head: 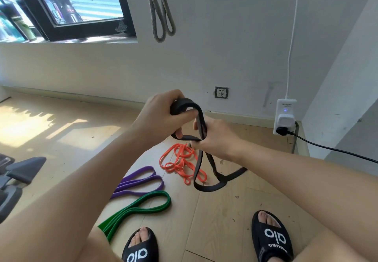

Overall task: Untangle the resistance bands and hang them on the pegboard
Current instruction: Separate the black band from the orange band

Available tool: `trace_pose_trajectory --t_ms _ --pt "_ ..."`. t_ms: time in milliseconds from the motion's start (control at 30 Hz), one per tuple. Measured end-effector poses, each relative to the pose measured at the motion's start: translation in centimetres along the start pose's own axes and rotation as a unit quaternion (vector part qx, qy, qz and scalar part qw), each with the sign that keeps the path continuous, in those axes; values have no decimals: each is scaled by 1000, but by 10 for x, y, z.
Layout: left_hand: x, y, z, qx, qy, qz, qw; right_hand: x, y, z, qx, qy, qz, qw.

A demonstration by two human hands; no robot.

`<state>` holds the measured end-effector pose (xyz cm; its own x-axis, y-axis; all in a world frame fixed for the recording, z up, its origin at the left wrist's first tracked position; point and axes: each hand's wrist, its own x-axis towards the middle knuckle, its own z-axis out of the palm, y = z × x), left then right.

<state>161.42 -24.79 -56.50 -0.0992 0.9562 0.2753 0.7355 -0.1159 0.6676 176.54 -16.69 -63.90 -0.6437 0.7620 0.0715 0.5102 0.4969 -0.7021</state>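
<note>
Currently both hands grip the black resistance band (199,122) in mid-air above the floor (225,210): the left hand (161,116) is closed on its upper fold, while the right hand (214,137) pinches the crossing strands just below. The band's lower loop hangs down and trails on the floor near the wall. Beneath it the orange band (180,162) lies in a knotted heap, with the purple band (139,181) and green band (141,207) folded nearer the person's feet. A grey band (161,16) already hangs on the wall; no pegboard itself can be made out. Pulling the twist the wrong way could tighten it, and the trailing loop could snag the orange tangle and drag it along.
</note>
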Motion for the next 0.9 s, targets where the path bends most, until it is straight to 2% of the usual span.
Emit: trace_pose_trajectory --t_ms 100,200,267,333,433,567,733,900 --pt "-2 0 5 9 -5 9 1000 -3 -1 -5 48 -102 38 993" --pt "-1 0 8 16 -2 9 1000 -2 -4 -14 104 -142 45 983" --pt "0 -2 8 18 1 -1 1000 0 -5 -20 165 -138 33 976" --pt "0 -5 5 9 -4 -12 1000 4 -2 -23 179 -109 30 977" --pt "0 -11 1 -48 -49 -37 997 8 5 -19 153 -69 27 985" --pt "-1 -15 -5 -97 -109 -56 988 5 4 -13 81 -69 17 994" --pt "-2 -14 -9 -107 -105 -57 987 5 5 -11 63 -33 0 997" --pt "1 -15 -11 -105 -56 -29 992 7 19 -11 34 -59 49 996"
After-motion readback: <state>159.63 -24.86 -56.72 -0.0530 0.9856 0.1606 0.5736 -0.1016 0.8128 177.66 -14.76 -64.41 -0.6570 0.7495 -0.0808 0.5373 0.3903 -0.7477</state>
